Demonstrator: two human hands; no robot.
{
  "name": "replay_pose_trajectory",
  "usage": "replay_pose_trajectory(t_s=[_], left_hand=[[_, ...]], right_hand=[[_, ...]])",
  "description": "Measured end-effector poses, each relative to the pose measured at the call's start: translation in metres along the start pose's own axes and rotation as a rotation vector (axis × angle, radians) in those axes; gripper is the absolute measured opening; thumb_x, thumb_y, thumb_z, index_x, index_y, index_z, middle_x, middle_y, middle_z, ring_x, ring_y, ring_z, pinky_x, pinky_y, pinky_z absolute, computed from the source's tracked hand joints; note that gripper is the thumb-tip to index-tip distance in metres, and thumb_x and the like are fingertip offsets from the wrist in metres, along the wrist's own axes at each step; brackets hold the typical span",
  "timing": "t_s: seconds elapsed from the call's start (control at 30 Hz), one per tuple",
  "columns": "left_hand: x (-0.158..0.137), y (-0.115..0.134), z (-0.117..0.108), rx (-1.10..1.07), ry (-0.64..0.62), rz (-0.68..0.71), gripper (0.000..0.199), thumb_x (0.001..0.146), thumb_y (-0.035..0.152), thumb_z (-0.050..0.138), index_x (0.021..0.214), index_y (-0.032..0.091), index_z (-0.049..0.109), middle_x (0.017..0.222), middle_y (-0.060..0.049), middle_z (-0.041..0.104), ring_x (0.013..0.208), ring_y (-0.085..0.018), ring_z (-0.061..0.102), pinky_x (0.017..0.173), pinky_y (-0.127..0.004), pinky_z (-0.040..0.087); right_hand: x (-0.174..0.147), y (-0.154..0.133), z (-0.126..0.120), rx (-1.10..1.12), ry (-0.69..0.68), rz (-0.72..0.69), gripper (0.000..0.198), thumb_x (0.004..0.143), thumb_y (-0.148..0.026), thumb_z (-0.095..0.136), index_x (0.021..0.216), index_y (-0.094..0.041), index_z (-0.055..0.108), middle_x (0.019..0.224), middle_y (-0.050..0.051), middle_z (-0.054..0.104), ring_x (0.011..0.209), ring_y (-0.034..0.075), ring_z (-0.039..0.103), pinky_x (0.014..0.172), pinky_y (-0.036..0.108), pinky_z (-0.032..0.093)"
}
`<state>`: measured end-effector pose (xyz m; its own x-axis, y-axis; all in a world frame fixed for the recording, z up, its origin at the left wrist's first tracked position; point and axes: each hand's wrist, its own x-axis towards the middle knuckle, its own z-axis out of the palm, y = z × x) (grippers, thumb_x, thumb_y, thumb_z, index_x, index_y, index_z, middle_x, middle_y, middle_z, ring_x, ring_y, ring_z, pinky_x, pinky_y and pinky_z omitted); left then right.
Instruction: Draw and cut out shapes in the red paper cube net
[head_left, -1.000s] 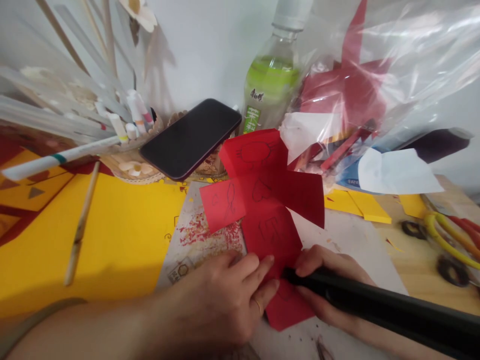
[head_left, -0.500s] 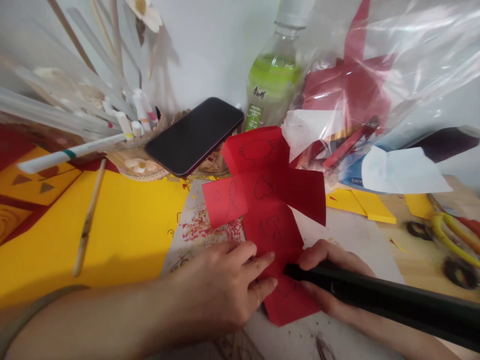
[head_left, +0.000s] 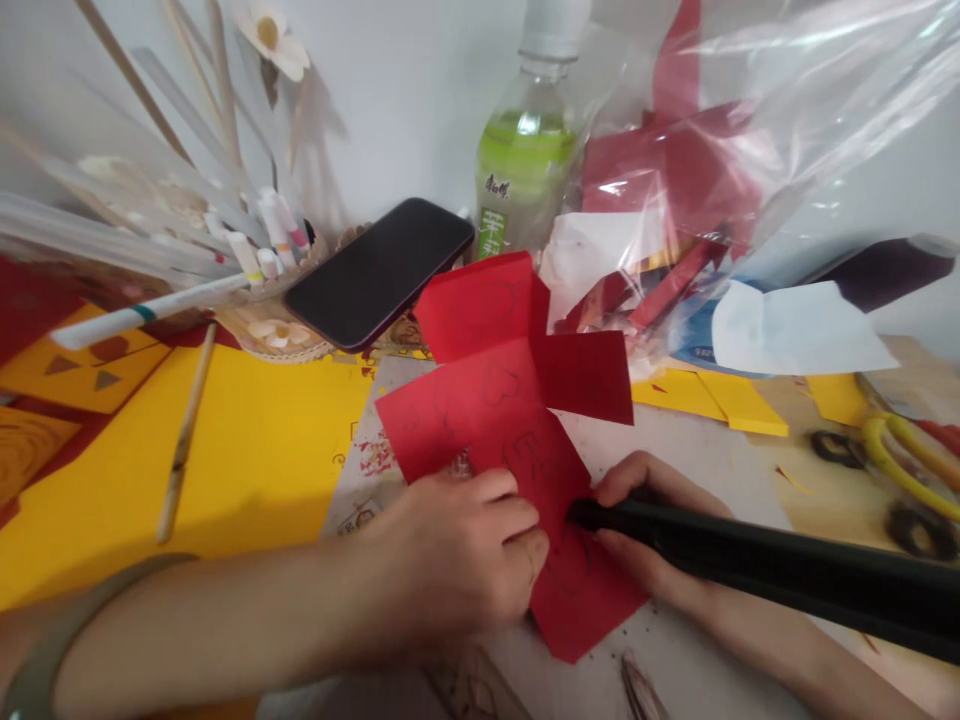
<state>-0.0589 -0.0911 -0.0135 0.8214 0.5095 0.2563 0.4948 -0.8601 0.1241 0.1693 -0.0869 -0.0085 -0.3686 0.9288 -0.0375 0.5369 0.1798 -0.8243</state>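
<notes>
A cross-shaped red paper cutout (head_left: 510, 400) with creased flaps and pencil drawings stands tilted over the mat. My left hand (head_left: 472, 550) is on its lower left edge, fingers curled and the thumb hidden. My right hand (head_left: 660, 500) pinches the opposite edge with the thumb on top. Across the right hand runs a long black bar (head_left: 750, 560) whose tip overlaps the paper; I cannot tell whether the hand touches it. Beneath the cutout lies a stained white paper sheet (head_left: 690, 460).
Behind stand a green drink bottle (head_left: 525, 150), a black phone (head_left: 382, 270) and a basket of markers (head_left: 277, 230). Yellow paper (head_left: 262, 440) with a wooden stick (head_left: 187, 430) lies left. Scissors (head_left: 900, 460) and a clear plastic bag (head_left: 750, 130) are at the right.
My left hand's fingers have gone from stretched flat on the paper to curled at its edge. The cutout's upper part has shifted left, and its left flap has swung toward me.
</notes>
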Motion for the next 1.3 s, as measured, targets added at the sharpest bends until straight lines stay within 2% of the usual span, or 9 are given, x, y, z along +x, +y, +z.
replay_pose_trajectory(t_s=[0.07, 0.17, 0.23, 0.43, 0.6, 0.7, 0.87, 1.03, 1.3], left_hand=[[0.010, 0.000, 0.000, -0.067, -0.021, -0.055, 0.009, 0.087, 0.025, 0.062, 0.086, 0.016, 0.063, 0.076, -0.002, 0.061, 0.072, -0.017, 0.055, 0.053, -0.026, 0.046], [0.023, 0.003, -0.002, -0.071, -0.073, -0.147, 0.024, 0.082, 0.038, 0.070, 0.084, 0.015, 0.063, 0.077, -0.002, 0.061, 0.078, -0.020, 0.057, 0.050, -0.026, 0.044], [0.029, 0.004, -0.002, -0.058, -0.102, -0.184, 0.028, 0.080, 0.041, 0.071, 0.084, 0.014, 0.063, 0.078, -0.003, 0.061, 0.080, -0.021, 0.057, 0.053, -0.028, 0.046], [0.031, 0.003, -0.001, -0.155, -0.209, -0.285, 0.012, 0.087, 0.029, 0.063, 0.086, 0.017, 0.066, 0.081, -0.001, 0.064, 0.084, -0.020, 0.056, 0.061, -0.028, 0.048], [0.029, 0.001, -0.004, -0.155, -0.220, -0.235, 0.012, 0.091, 0.022, 0.056, 0.090, 0.020, 0.068, 0.083, 0.001, 0.065, 0.084, -0.017, 0.055, 0.058, -0.024, 0.044], [0.028, 0.002, -0.006, -0.129, -0.202, -0.202, 0.009, 0.089, 0.024, 0.059, 0.089, 0.021, 0.068, 0.084, 0.001, 0.065, 0.082, -0.016, 0.055, 0.053, -0.022, 0.040], [0.026, 0.008, 0.000, -0.001, -0.069, -0.134, 0.009, 0.085, 0.024, 0.062, 0.078, 0.019, 0.064, 0.075, 0.001, 0.061, 0.075, -0.018, 0.055, 0.042, -0.024, 0.029], [0.025, 0.016, 0.008, 0.138, 0.011, -0.074, 0.007, 0.081, 0.014, 0.059, 0.074, 0.016, 0.059, 0.069, -0.001, 0.057, 0.069, -0.019, 0.054, 0.040, -0.025, 0.029], [0.022, 0.019, 0.011, 0.073, 0.054, -0.184, 0.012, 0.082, 0.015, 0.054, 0.071, 0.017, 0.060, 0.070, 0.000, 0.060, 0.071, -0.017, 0.055, 0.046, -0.026, 0.034]], right_hand=[[0.001, -0.001, 0.000, 0.013, 0.000, 0.003, 0.008, 0.081, -0.030, 0.058, 0.080, -0.025, 0.053, 0.069, -0.003, 0.059, 0.060, 0.014, 0.054, 0.052, 0.025, 0.042], [0.001, -0.004, 0.003, 0.045, 0.033, 0.042, 0.005, 0.079, -0.027, 0.058, 0.079, -0.024, 0.054, 0.066, -0.003, 0.058, 0.060, 0.014, 0.053, 0.052, 0.025, 0.040], [0.001, -0.006, 0.004, 0.074, 0.054, 0.039, 0.004, 0.078, -0.026, 0.057, 0.078, -0.024, 0.054, 0.066, -0.003, 0.059, 0.059, 0.013, 0.052, 0.052, 0.025, 0.039], [0.003, 0.000, 0.005, 0.079, 0.036, -0.010, 0.006, 0.075, -0.023, 0.058, 0.078, -0.024, 0.053, 0.064, -0.005, 0.058, 0.056, 0.012, 0.051, 0.050, 0.024, 0.036], [0.004, 0.002, 0.002, 0.097, -0.009, -0.054, 0.005, 0.076, -0.022, 0.058, 0.079, -0.023, 0.053, 0.067, -0.004, 0.059, 0.057, 0.012, 0.051, 0.050, 0.023, 0.038], [0.005, 0.003, 0.001, 0.118, -0.031, -0.054, 0.007, 0.076, -0.021, 0.058, 0.082, -0.023, 0.053, 0.068, -0.004, 0.059, 0.059, 0.012, 0.051, 0.051, 0.023, 0.039], [0.004, 0.004, 0.002, 0.125, -0.021, -0.058, 0.007, 0.077, -0.024, 0.057, 0.083, -0.023, 0.053, 0.070, -0.004, 0.059, 0.060, 0.012, 0.051, 0.053, 0.024, 0.039], [0.003, 0.002, 0.003, 0.169, -0.045, -0.043, 0.007, 0.077, -0.024, 0.057, 0.082, -0.022, 0.053, 0.067, -0.004, 0.058, 0.060, 0.012, 0.051, 0.053, 0.023, 0.039], [0.003, 0.003, 0.004, 0.138, -0.013, -0.065, 0.007, 0.075, -0.024, 0.058, 0.081, -0.022, 0.054, 0.069, -0.004, 0.059, 0.061, 0.013, 0.052, 0.055, 0.025, 0.039]])
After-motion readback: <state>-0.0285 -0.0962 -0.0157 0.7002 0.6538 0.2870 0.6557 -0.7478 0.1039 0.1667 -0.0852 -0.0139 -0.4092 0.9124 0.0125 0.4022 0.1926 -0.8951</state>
